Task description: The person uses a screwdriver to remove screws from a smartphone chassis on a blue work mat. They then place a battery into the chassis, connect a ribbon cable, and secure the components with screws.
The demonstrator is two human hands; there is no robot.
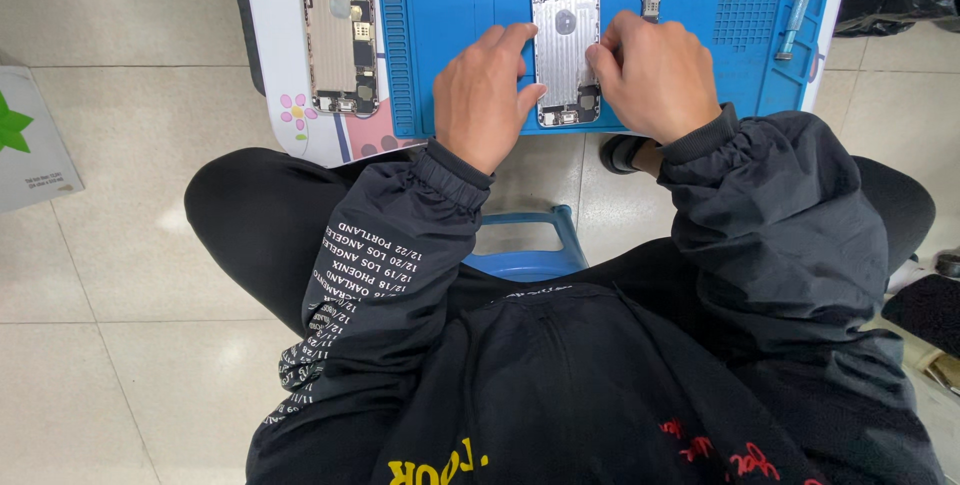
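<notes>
Head view — my left hand [483,95] and right hand [650,75] pinch the edges of a silver phone housing [565,45] lying on the blue mat [450,55]. Second opened phone [340,35] sits left on the white table [275,45]; white box with green star [25,140] on floor.

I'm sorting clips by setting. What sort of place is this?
Probably a small phone repair bench. A blue ridged work mat covers a low white table; both hands, left hand and right hand, hold an opened silver phone shell, with another gutted phone chassis and a blue-handled screwdriver nearby.
</notes>
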